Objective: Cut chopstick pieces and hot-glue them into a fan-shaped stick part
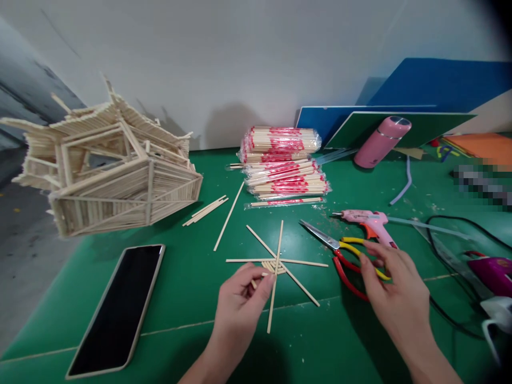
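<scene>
My left hand (244,298) is closed in a pinch on a short cut piece of stick (254,284), partly hidden by the fingers. It is over a star of crossed wooden sticks (298,283) lying on the table. Near the star's centre, several short stick pieces (269,265) lie side by side, partly covered by my fingertips. My right hand (394,282) has its thumb and fingers around the yellow handle of the scissors (348,261). The scissors rest on the table with red and yellow grips, blades pointing left toward the sticks.
A stick-built model house (120,176) stands left, behind a phone (116,312). Loose sticks (206,210) and wrapped chopstick bundles (286,170) lie at the back. A pink glue gun (366,217), pink bottle (382,143), black cable (472,217) and purple tool (492,272) are to the right.
</scene>
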The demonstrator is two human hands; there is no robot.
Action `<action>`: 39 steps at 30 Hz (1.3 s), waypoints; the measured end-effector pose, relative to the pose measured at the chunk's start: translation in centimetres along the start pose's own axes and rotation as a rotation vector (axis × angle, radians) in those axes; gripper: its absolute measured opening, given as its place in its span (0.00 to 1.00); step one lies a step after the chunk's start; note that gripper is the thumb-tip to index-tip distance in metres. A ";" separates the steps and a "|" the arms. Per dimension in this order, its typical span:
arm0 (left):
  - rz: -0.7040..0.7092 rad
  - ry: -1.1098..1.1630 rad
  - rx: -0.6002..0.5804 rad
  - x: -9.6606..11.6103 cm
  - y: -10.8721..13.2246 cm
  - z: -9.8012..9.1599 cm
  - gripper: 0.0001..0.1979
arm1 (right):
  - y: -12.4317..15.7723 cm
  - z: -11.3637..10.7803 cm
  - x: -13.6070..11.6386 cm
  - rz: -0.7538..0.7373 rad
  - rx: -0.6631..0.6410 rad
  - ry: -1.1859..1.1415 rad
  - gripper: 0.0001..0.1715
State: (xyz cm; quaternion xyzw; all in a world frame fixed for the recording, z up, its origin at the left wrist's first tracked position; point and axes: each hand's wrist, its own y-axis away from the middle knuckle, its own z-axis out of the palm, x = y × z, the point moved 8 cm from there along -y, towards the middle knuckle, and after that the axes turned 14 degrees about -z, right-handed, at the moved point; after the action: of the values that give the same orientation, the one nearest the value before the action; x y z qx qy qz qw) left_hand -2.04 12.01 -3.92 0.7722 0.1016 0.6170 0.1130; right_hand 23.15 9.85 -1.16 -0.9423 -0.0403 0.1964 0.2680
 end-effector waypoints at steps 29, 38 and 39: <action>0.427 -1.105 0.207 -1.8 2.1 0.5 0.13 | 0.6 6.6 -7.6 -0.136 -0.374 -0.589 0.07; 0.486 -0.864 0.303 0.6 3.4 -0.9 0.09 | 0.8 6.8 -8.4 -0.131 -0.429 -0.657 0.06; 0.499 -0.843 0.284 1.2 3.4 -0.4 0.09 | 0.8 6.8 -8.6 -0.148 -0.434 -0.660 0.06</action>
State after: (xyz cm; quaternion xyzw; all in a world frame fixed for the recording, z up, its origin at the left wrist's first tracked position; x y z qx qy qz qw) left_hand -2.13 9.10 -1.72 0.9625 -0.0574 0.2401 -0.1126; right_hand 12.50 10.92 -3.89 -0.8578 -0.2327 0.4557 0.0486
